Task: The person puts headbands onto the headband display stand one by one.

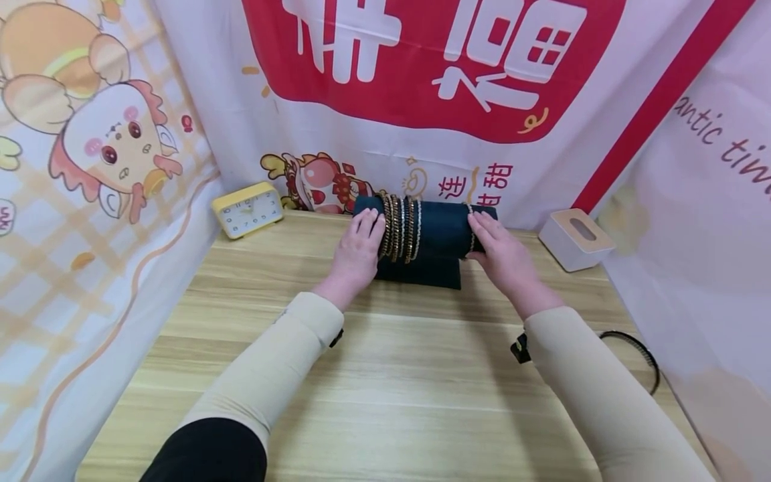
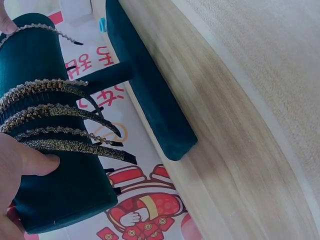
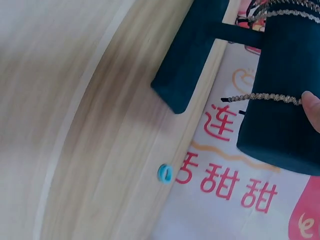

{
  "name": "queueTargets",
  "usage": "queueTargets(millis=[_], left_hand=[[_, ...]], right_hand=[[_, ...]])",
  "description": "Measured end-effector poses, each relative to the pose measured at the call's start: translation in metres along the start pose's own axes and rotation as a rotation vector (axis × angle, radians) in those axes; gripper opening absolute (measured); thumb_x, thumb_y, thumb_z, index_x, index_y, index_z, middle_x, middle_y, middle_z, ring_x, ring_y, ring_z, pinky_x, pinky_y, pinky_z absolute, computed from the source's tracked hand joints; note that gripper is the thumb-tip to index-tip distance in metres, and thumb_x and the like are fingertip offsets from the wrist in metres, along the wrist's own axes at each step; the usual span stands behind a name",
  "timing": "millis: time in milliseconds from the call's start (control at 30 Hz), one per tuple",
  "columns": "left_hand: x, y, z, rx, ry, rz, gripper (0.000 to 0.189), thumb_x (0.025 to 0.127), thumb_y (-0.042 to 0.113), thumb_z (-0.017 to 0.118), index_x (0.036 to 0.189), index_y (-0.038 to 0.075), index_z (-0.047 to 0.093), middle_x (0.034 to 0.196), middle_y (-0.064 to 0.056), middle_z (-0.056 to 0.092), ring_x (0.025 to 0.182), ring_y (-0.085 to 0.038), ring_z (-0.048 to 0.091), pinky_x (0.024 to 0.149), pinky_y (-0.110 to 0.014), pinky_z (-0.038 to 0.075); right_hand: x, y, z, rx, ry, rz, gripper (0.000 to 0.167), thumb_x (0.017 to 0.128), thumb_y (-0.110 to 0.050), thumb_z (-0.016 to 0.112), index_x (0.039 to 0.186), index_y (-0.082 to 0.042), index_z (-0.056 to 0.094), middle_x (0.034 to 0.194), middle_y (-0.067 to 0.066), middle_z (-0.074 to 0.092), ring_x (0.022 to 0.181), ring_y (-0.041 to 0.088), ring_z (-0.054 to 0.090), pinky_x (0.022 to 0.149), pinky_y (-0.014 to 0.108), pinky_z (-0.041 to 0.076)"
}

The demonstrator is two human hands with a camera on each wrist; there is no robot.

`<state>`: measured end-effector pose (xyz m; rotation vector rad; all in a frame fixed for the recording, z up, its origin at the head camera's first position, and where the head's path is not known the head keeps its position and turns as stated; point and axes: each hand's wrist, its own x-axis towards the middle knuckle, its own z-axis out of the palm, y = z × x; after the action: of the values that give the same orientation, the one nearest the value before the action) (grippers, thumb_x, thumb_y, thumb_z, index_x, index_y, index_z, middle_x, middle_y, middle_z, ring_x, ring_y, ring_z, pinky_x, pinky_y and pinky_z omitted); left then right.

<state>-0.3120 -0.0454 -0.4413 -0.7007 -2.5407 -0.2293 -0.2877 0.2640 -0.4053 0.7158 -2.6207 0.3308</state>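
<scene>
A dark green roll-shaped headband stand (image 1: 444,231) stands at the back of the table, its flat base (image 2: 150,100) below the roll. Several gold, dark and silvery beaded headbands (image 1: 402,227) sit side by side on its left half. My left hand (image 1: 357,251) grips the roll's left end, fingers over the top; in the left wrist view its thumb lies against the outermost glittery headband (image 2: 85,149). Near the right end, my right hand (image 1: 506,258) holds a thin beaded headband (image 3: 275,97) on the roll, fingers on top and thumb lower down.
To the left stands a yellow alarm clock (image 1: 248,211), to the right a white tissue box (image 1: 575,244) with a wooden top. A dark headband (image 1: 649,356) lies by the right sleeve. A small blue ring (image 3: 165,173) shows near the table's back edge. Printed cloth hangs behind.
</scene>
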Motion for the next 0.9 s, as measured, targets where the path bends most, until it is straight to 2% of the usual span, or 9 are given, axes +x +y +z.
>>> queueTargets(millis=[233, 433, 600, 733, 900], left_hand=[[0.001, -0.001, 0.001, 0.014, 0.003, 0.008, 0.067, 0.082, 0.003, 0.071, 0.142, -0.001, 0.042, 0.145, -0.022, 0.040, 0.137, -0.037, 0.032, 0.117, -0.038, 0.021], [0.001, 0.001, -0.001, -0.006, -0.002, -0.006, 0.064, 0.083, 0.002, 0.069, 0.141, -0.001, 0.042, 0.145, -0.021, 0.040, 0.137, -0.036, 0.031, 0.117, -0.039, 0.024], [0.001, 0.001, -0.001, -0.019, 0.001, -0.007, 0.064, 0.083, 0.001, 0.069, 0.141, -0.001, 0.043, 0.145, -0.021, 0.040, 0.137, -0.036, 0.032, 0.116, -0.039, 0.025], [0.001, 0.001, 0.000, -0.026, 0.015, 0.006, 0.063, 0.082, -0.001, 0.068, 0.140, -0.001, 0.043, 0.144, -0.021, 0.041, 0.137, -0.036, 0.033, 0.116, -0.038, 0.024], [0.001, -0.003, 0.003, -0.042, 0.054, 0.018, 0.064, 0.078, -0.006, 0.066, 0.139, -0.003, 0.045, 0.143, -0.021, 0.044, 0.136, -0.036, 0.034, 0.118, -0.034, 0.017]], right_hand=[[0.016, -0.020, 0.003, -0.020, -0.025, -0.038, 0.075, 0.085, -0.021, 0.078, 0.148, -0.004, 0.043, 0.150, 0.016, 0.043, 0.140, 0.029, 0.036, 0.117, 0.042, 0.022], [0.030, -0.038, 0.012, 0.013, -0.046, -0.003, 0.075, 0.086, -0.023, 0.077, 0.150, -0.005, 0.041, 0.151, 0.014, 0.042, 0.143, 0.026, 0.031, 0.118, 0.042, 0.020], [0.032, -0.044, 0.014, 0.004, -0.057, 0.025, 0.077, 0.087, -0.026, 0.077, 0.151, -0.007, 0.039, 0.153, 0.012, 0.041, 0.144, 0.025, 0.029, 0.118, 0.043, 0.019], [0.026, -0.043, 0.010, 0.037, -0.012, 0.033, 0.079, 0.083, -0.023, 0.081, 0.150, -0.008, 0.041, 0.150, 0.014, 0.043, 0.141, 0.029, 0.035, 0.116, 0.044, 0.025], [0.011, -0.028, -0.002, 0.087, 0.132, 0.025, 0.074, 0.078, -0.017, 0.085, 0.143, -0.004, 0.051, 0.141, 0.020, 0.051, 0.130, 0.037, 0.047, 0.109, 0.049, 0.036]])
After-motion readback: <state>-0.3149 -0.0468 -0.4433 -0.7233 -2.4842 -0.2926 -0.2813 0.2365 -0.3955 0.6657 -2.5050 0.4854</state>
